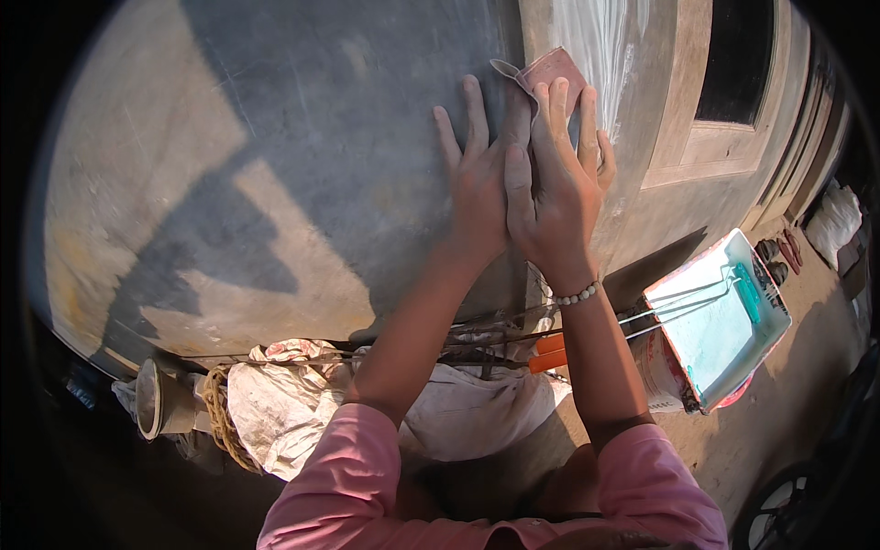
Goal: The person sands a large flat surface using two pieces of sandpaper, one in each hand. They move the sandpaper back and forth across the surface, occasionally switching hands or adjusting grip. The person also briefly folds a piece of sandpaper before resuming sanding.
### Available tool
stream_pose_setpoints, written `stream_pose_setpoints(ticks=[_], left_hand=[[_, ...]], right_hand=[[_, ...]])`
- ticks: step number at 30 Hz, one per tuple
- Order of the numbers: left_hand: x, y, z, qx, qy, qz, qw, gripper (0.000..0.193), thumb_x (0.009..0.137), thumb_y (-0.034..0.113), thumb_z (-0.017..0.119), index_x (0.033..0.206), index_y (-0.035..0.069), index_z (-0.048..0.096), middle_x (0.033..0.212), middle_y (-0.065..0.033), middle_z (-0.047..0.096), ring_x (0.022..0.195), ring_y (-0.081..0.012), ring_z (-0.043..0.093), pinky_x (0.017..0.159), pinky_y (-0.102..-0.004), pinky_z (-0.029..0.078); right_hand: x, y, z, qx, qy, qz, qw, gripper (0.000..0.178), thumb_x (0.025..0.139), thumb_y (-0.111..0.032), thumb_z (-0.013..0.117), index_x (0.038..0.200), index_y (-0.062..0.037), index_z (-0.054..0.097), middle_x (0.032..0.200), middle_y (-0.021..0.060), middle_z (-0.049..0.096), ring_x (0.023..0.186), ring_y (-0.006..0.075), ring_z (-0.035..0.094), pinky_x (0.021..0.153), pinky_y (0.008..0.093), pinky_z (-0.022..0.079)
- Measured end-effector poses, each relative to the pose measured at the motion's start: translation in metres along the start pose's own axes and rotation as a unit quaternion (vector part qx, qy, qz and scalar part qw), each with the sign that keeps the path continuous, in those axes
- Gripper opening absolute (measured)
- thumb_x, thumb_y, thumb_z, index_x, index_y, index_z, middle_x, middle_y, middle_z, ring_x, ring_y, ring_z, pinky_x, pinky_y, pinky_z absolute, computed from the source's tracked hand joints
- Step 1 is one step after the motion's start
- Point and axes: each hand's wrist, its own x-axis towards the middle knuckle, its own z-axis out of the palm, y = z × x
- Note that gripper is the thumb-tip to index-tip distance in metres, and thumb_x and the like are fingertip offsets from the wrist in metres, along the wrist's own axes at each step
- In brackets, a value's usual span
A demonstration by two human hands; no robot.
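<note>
Against the grey plastered wall point(367, 137), my right hand point(561, 197) presses a folded, reddish-brown sheet of sandpaper point(559, 71) under its fingers. A beaded bracelet circles that wrist. Beside it, my left hand point(478, 192) lies flat on the wall with the thumb side against my right hand, and its outer fingers are spread. The sandpaper's folded end curls up past my fingertips. It sits at a vertical edge of the wall, where a pale, white-streaked strip point(610, 55) begins. What lies beneath both palms is hidden.
A turquoise-stained paint tray point(715, 339) rests on a bucket point(658, 371) at right, with a turquoise roller point(746, 293) and orange handles point(548, 353). Pale sacks point(284, 394), rope point(220, 412) and a pail point(151, 403) line the wall's foot. A framed window point(738, 64) stands right.
</note>
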Motion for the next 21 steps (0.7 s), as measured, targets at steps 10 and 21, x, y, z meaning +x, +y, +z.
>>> stream_pose_setpoints(ticks=[10,21], left_hand=[[-0.061,0.000,0.019,0.031,-0.038,-0.004,0.999,0.058,0.105,0.025,0.045,0.156,-0.001,0.050,0.157,-0.0147,0.057,0.160,-0.0476,0.026,0.123,-0.0770,0.008],[-0.129,0.037,-0.016,-0.018,-0.115,-0.061,0.991,0.055,0.102,0.007,0.053,0.156,-0.004,0.049,0.159,-0.0183,0.053,0.159,-0.0485,0.027,0.127,-0.0676,0.013]], right_hand=[[-0.089,0.000,0.017,-0.014,-0.039,0.105,0.994,0.060,0.100,-0.031,0.058,0.153,-0.0030,0.057,0.164,0.0176,0.048,0.157,0.0400,0.036,0.123,0.0575,0.024],[-0.074,0.027,-0.005,0.002,0.039,0.272,0.961,0.075,0.104,-0.037,0.053,0.163,0.0060,0.035,0.172,0.0272,0.029,0.161,0.0490,0.019,0.125,0.0614,0.019]])
